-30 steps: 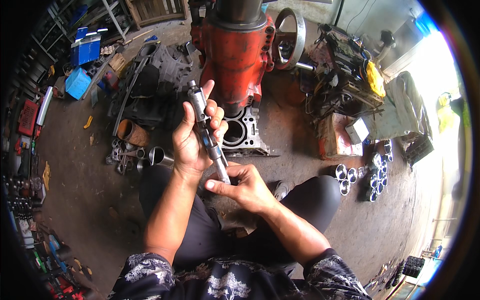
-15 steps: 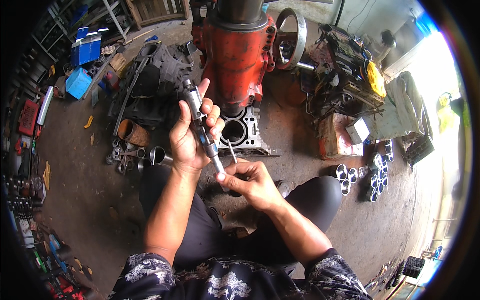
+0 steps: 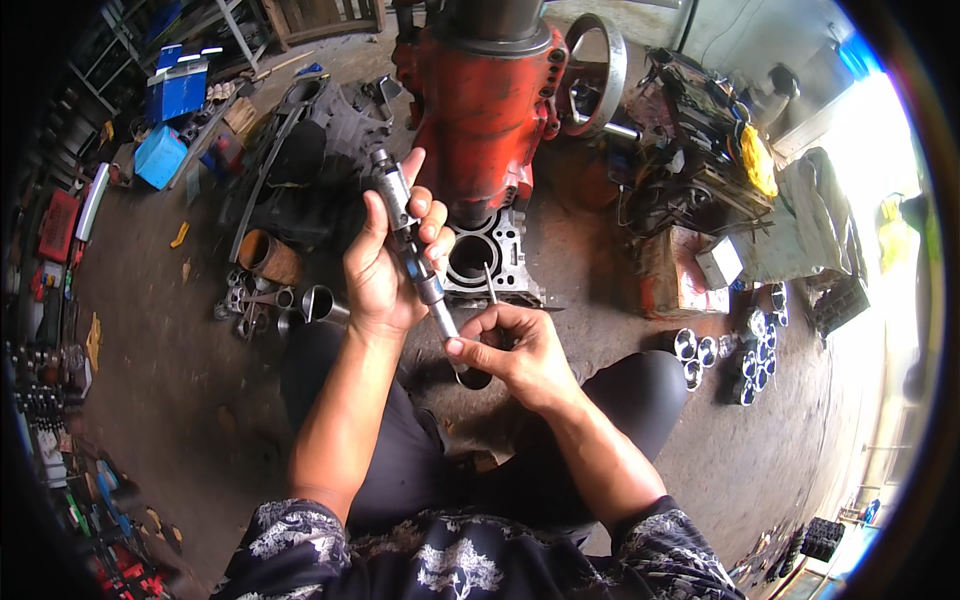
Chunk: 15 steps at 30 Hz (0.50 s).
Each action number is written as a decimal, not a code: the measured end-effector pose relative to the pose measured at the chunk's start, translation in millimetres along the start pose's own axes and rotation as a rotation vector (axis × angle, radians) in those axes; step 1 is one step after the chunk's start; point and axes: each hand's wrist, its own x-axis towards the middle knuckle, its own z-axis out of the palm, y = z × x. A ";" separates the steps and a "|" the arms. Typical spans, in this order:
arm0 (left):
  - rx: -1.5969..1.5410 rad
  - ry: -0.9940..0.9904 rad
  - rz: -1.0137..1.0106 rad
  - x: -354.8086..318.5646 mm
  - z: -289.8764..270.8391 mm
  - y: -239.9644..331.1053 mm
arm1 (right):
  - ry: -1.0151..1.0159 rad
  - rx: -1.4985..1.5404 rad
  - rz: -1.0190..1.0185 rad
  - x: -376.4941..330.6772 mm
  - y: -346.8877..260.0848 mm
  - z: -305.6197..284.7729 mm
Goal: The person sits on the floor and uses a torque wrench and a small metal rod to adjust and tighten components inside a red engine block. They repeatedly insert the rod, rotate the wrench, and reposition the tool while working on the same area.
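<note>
A stepped metal shaft (image 3: 411, 240) with collars and a dark, bluish middle section is held up at a slant before me. My left hand (image 3: 393, 260) is closed around its upper part, with the index finger stretched up beside it. Low on the shaft, my right hand (image 3: 515, 352) pinches the narrower grey end between thumb and fingers. A thin metal rod (image 3: 490, 283) sticks up from that same hand; its lower part is hidden by the fingers. Behind my hands lies an engine block (image 3: 512, 272) with round bores, under a red machine (image 3: 472, 110).
Cylindrical metal parts (image 3: 685, 345) stand on the floor to the right, near a worn box (image 3: 668, 270). On the left are a rusty cylinder (image 3: 270, 257), connecting rods (image 3: 250, 300) and a large dark casting (image 3: 330, 130). A handwheel (image 3: 600, 75) juts from the machine's right side.
My right hand has shifted slightly right, and the thin rod in it now stands farther from the shaft. Both hands keep hold of the shaft. The background has shifted slightly in view.
</note>
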 end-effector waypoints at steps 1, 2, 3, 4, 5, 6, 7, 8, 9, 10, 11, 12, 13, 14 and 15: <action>-0.012 -0.002 -0.004 0.0 -0.5 0.0 | 0.001 0.013 0.008 -0.4 0.7 0.3; -0.021 0.004 -0.010 0.0 -1.1 0.0 | 0.003 -0.025 -0.038 -0.7 1.3 0.5; -0.043 -0.004 -0.021 0.2 -1.6 -0.2 | 0.001 -0.063 -0.083 -0.8 2.3 1.1; -0.055 0.000 -0.024 -0.5 -1.7 -0.1 | -0.015 -0.084 -0.083 -1.9 2.8 0.7; -0.068 0.002 -0.026 -0.7 -1.7 -0.1 | -0.039 -0.066 -0.081 -2.0 3.4 0.7; -0.071 -0.012 -0.023 -0.4 -1.7 -0.1 | -0.067 -0.023 -0.044 -3.0 4.0 0.8; -0.060 -0.005 -0.020 -0.7 -1.4 0.0 | -0.070 -0.026 -0.018 -3.9 4.4 0.9; -0.057 0.001 -0.022 -1.1 -0.8 0.0 | -0.113 -0.033 -0.067 -4.2 5.1 1.9; -0.055 0.007 -0.026 -1.7 -0.1 -0.3 | -0.131 -0.018 -0.062 -4.6 5.9 3.7; -0.046 0.026 -0.025 -1.8 0.6 -0.7 | -0.140 -0.022 -0.067 -4.9 6.7 5.7; -0.040 0.030 -0.028 -2.1 1.5 -1.3 | -0.138 -0.061 -0.073 -5.0 7.4 8.1; -0.025 0.025 -0.034 -2.3 2.3 -1.7 | -0.186 0.008 -0.087 -5.5 7.8 10.1; -0.009 0.027 -0.040 -2.6 3.2 -2.1 | -0.191 0.015 -0.057 -6.0 8.2 12.3; -0.008 0.031 -0.047 -2.8 4.1 -2.8 | -0.194 0.005 -0.041 -6.2 8.4 14.3; -0.002 0.038 -0.047 -2.8 4.8 -3.3 | -0.191 -0.022 -0.040 -6.3 8.6 16.1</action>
